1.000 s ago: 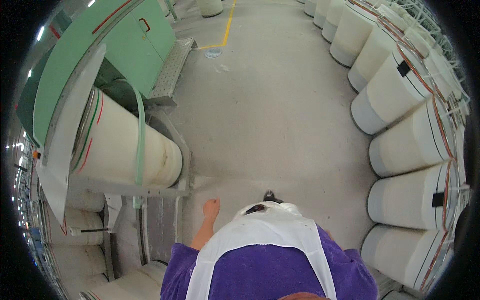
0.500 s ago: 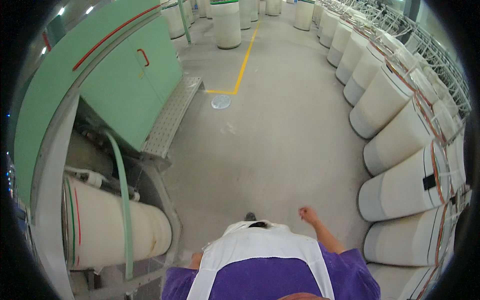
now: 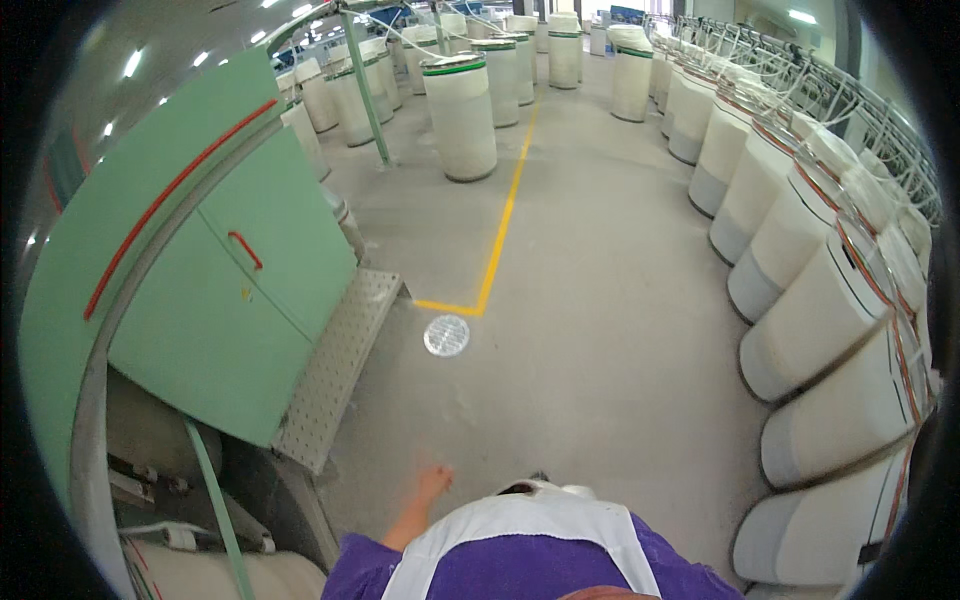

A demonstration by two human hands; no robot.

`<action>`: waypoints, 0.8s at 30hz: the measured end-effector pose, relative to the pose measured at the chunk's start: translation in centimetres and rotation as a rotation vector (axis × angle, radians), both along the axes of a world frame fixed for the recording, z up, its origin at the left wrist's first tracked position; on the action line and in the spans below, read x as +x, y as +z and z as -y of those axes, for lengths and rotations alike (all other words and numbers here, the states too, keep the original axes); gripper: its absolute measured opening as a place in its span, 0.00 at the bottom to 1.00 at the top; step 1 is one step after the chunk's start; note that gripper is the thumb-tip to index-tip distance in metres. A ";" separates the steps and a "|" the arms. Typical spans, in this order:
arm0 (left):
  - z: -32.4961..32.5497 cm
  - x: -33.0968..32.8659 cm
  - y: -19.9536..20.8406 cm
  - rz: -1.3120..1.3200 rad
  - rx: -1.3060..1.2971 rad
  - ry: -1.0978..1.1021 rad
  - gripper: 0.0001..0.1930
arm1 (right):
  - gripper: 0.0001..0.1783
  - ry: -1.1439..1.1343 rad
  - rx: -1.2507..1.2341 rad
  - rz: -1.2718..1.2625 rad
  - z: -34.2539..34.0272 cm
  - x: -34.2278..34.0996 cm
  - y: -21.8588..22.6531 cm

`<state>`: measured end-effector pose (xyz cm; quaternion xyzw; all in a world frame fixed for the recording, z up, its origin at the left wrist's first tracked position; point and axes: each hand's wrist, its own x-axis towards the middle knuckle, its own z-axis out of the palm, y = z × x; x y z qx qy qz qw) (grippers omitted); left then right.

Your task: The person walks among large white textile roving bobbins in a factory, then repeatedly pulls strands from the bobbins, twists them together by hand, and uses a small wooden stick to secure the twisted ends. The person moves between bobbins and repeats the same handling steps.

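My left hand [image 3: 435,482] swings out ahead of my body, over the bare floor and to the right of the perforated metal step [image 3: 340,365]. It is small and smeared by motion, so the set of its fingers does not show clearly; nothing can be made out in it. My right hand is out of sight, with only the purple sleeve [image 3: 680,560] on that side showing. A white apron [image 3: 525,530] covers my front, and a dark shoe tip shows just beyond it.
Green machine cabinet [image 3: 230,270] with red handles stands at left, a pale can [image 3: 185,575] below it. Tall white cans [image 3: 820,325] line the right under a rack [image 3: 860,110]. Ahead lie a round metal floor cover [image 3: 447,336], a yellow line [image 3: 503,230] and more cans [image 3: 460,120].
I have moved forward along the aisle; the cabinet, step and floor cover are closer. My left hand has swung forward into view, while my right hand has dropped back out of it.
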<state>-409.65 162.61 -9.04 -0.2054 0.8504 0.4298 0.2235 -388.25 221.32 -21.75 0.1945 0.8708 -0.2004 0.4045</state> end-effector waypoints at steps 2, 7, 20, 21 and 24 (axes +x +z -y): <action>0.6 -2.0 -0.5 0.073 -0.203 -0.309 0.17 | 0.17 0.226 0.055 -0.107 0.2 -14.5 1.7; 3.4 -10.4 -4.5 0.416 -0.136 -0.117 0.13 | 0.14 -0.085 -0.318 -0.537 3.4 -53.9 6.8; 1.9 -90.2 5.8 -0.280 -0.033 -0.029 0.21 | 0.18 0.033 -0.244 -0.219 6.9 -97.6 4.7; -1.1 -98.0 10.5 -0.379 0.133 -0.053 0.23 | 0.19 -0.046 -0.254 -0.209 5.5 -98.5 2.9; -12.1 -115.7 23.6 -0.834 0.480 -0.259 0.13 | 0.22 -0.142 -0.104 -0.051 0.9 -102.5 -3.0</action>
